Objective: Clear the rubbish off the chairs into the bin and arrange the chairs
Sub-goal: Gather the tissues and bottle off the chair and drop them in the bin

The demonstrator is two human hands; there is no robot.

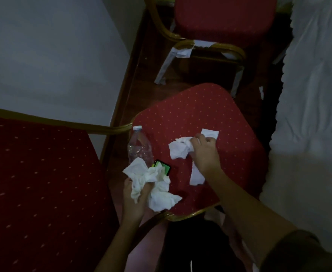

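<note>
two hands worked over the red chair seat [196,114]. the left hand [134,199] was closed around a bunch of crumpled tissues [153,183] at the seat's near edge. the right hand [205,152] pinched another crumpled tissue [178,149] lying on the seat, fingers curled on it. a plastic bottle [138,146] and a green packet [162,166] lay beside the left hand's bunch.

On the red dotted fabric chair seat [196,114] with gold metal frame, the right hand [205,152] pinches a crumpled white tissue [178,149]; the left hand [134,199] grips a bunch of white tissues [153,183]; a clear plastic bottle [139,147] lies beside them.
</note>
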